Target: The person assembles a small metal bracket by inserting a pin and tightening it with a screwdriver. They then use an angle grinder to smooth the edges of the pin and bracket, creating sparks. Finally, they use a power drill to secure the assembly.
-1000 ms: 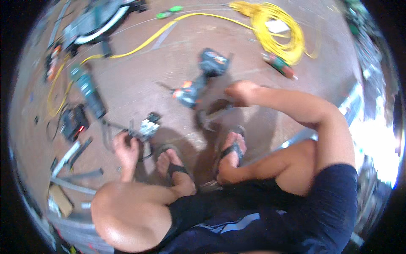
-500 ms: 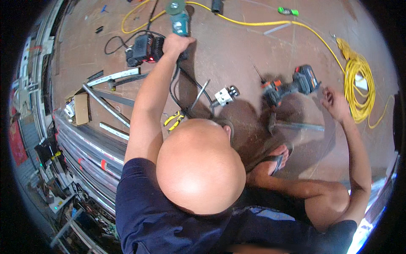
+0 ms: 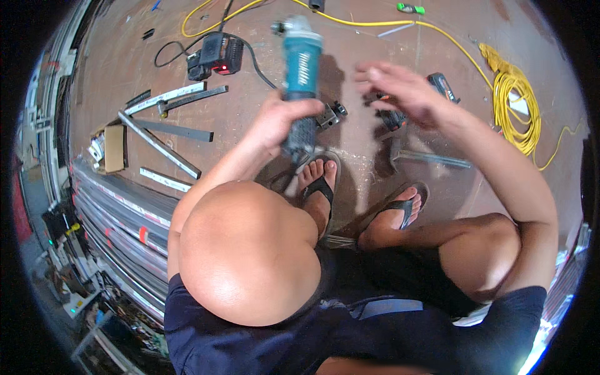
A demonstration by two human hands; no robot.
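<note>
Pointing longways away from me, the teal angle grinder (image 3: pixel 304 65) sits in my curled left hand (image 3: pixel 281 120); my right hand (image 3: pixel 405 94), open and empty, hangs to its right.

Your left hand (image 3: pixel 275 124) curled in grip, thumb (image 3: pixel 304 109) across. Your right hand (image 3: pixel 409 95) raised, fingers (image 3: pixel 375 74) extended, elbow (image 3: pixel 539 215) bent.

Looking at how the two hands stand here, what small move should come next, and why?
Probably bring the right hand across to steady the teal grinder near its front: the left hand alone grips its dark rear part, while the right is open, empty and close by.
</note>
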